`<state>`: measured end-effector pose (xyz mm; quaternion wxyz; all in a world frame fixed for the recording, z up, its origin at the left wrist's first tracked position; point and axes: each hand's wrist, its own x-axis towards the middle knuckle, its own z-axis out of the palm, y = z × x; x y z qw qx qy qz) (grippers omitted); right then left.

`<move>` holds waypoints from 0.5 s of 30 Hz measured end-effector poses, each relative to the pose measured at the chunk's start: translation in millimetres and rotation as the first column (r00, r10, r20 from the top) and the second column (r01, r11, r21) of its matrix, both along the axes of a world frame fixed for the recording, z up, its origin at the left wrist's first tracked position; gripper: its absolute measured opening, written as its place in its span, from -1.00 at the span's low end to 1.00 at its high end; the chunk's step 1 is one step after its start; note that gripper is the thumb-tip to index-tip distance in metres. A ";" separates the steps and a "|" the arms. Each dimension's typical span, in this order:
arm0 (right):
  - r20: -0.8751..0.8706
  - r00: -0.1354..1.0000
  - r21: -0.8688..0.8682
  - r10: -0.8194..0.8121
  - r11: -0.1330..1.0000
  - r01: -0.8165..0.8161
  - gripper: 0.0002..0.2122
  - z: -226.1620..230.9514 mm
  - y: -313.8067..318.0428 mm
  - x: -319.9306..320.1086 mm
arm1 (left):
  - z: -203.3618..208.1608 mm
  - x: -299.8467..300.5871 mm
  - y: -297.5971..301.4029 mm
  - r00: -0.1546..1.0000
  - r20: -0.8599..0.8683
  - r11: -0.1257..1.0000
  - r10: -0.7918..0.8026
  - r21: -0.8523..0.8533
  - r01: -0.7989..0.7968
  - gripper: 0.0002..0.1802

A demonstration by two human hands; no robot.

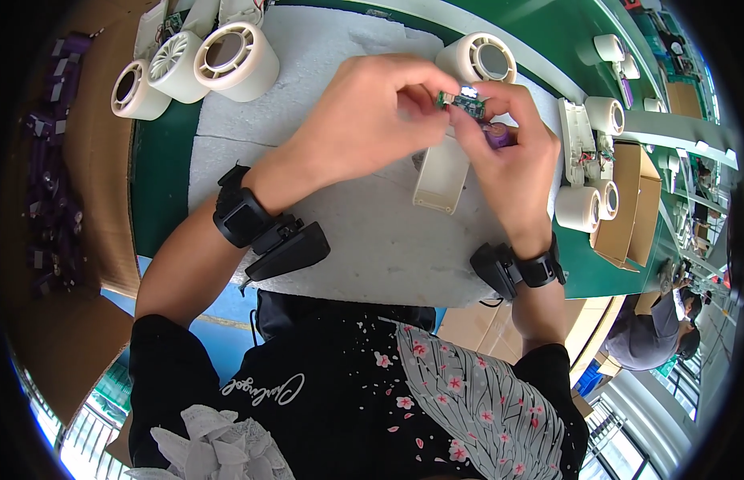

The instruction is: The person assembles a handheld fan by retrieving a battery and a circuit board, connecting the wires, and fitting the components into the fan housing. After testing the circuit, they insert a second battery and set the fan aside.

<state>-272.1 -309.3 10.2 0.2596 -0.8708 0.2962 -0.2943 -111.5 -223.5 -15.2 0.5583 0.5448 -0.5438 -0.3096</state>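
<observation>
From my end of the feed, the green board (470,106) is up above the white pad (348,240) — left hand (380,112) fingers pinched on one end, right hand (512,148) fingers closed on the other, with a purple cell (498,137) tucked in against that hand. I'd guess the board's light and stiff but fragile, so I'd hold it by its edges. The cell's probably heavier and a bit slippery — I'd grab it round the middle.

a green workbench (161,180) above a blue floor (220,344), with bright windows (624,440) at lower right
</observation>
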 end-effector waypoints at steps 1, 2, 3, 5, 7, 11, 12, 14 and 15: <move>0.003 1.000 0.014 -0.006 1.000 0.006 -0.72 0.4 0.3 0.3 | 1.2 -0.9 0.6 0.999 -0.018 0.999 -0.042 0.021 0.042 -0.63; 0.005 1.000 0.027 -0.012 1.000 0.012 -0.72 1.0 0.7 0.5 | 1.4 -2.5 1.0 0.999 -0.018 0.999 -0.042 0.022 0.043 -0.63; 0.008 1.000 0.041 -0.018 0.999 0.018 -0.73 1.4 0.9 0.5 | 1.5 -4.6 1.4 1.000 -0.009 0.999 -0.030 0.036 0.030 -0.62; 0.009 1.000 0.028 -0.013 1.000 0.013 -0.74 2.0 1.3 0.4 | 1.5 -7.3 1.4 1.000 0.011 0.998 -0.007 0.062 0.006 -0.60; 0.009 1.000 0.000 0.000 1.000 0.000 -0.75 3.2 1.8 0.3 | 0.4 -7.2 1.0 1.000 0.027 0.998 -0.002 0.057 0.001 -0.60; -0.016 1.000 -0.017 0.000 1.000 0.000 -0.77 6.7 3.1 -1.1 | -0.6 -6.4 1.4 0.997 0.081 0.999 0.017 0.033 -0.020 -0.59; -0.016 1.000 -0.017 0.002 1.000 -0.003 -0.77 7.6 3.8 -0.7 | -0.7 -6.2 1.7 0.994 0.105 1.000 0.021 0.020 -0.023 -0.58; -0.024 1.000 -0.002 -0.004 1.000 0.004 -0.78 9.7 5.4 0.8 | -0.8 -6.3 2.2 0.991 0.128 1.000 0.028 0.008 -0.029 -0.58; -0.029 1.000 0.005 -0.010 1.000 0.010 -0.79 10.6 6.0 0.9 | -1.1 -7.2 1.3 0.991 0.125 0.999 0.047 -0.005 -0.047 -0.60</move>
